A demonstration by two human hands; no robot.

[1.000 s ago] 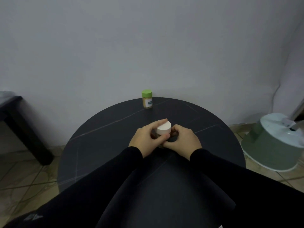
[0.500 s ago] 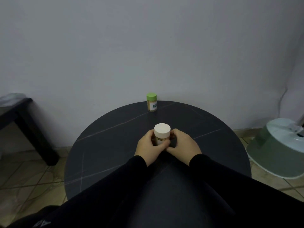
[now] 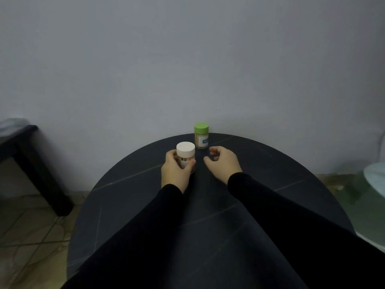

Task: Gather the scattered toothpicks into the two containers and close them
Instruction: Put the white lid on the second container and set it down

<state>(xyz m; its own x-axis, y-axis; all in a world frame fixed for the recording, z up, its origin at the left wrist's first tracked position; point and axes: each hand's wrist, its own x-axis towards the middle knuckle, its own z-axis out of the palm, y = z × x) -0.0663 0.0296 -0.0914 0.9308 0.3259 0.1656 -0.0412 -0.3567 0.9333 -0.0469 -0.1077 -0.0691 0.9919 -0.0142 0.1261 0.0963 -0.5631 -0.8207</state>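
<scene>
Here, left hand (image 3: 174,174) grips the white-capped toothpick jar (image 3: 185,154) mid-frame; right hand (image 3: 224,164) hovers loosely curled, empty, below the green-capped jar (image 3: 201,135).

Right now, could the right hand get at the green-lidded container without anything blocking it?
Probably yes. The right hand hovers empty just in front of the green-lidded container, with only bare table between them.

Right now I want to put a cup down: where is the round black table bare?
Bare: the round black table left of the left hand, and right of the right hand. Crowded: the far middle, around the white-lidded jar and green-lidded jar.
</scene>
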